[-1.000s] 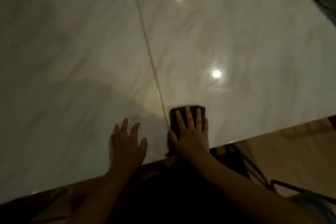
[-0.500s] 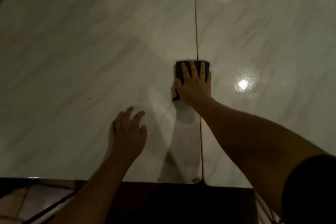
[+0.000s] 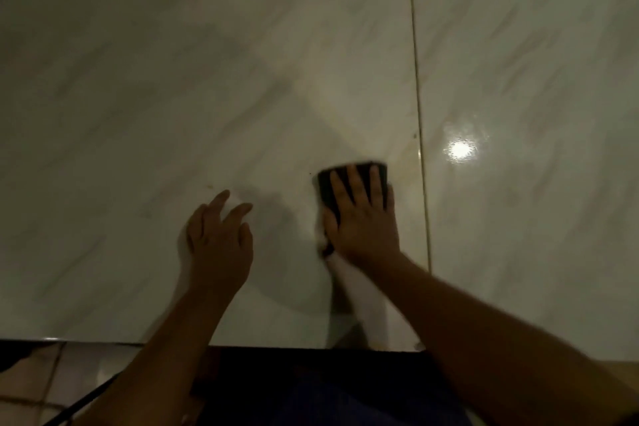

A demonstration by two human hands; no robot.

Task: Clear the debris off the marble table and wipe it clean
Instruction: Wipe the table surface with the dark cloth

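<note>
The glossy white marble table [image 3: 173, 97] fills most of the head view, with a thin seam [image 3: 416, 97] running away from me on the right. My right hand [image 3: 363, 221] lies flat on a dark folded cloth [image 3: 332, 190], pressing it onto the marble just left of the seam. My left hand [image 3: 219, 239] rests palm down on the table beside it, fingers spread and nothing under it. A few tiny dark specks [image 3: 310, 174] lie on the marble near the cloth. Most of the cloth is hidden under my fingers.
The table's near edge [image 3: 103, 342] runs across the bottom of the view. Below it are floor tiles [image 3: 69, 377] at the left and my dark clothing. Bright lamp reflections [image 3: 460, 149] shine on the right slab.
My right hand has slid the cloth from straddling the seam to its left and nearer to me. The left hand has stayed planted on the table. The view has shifted.
</note>
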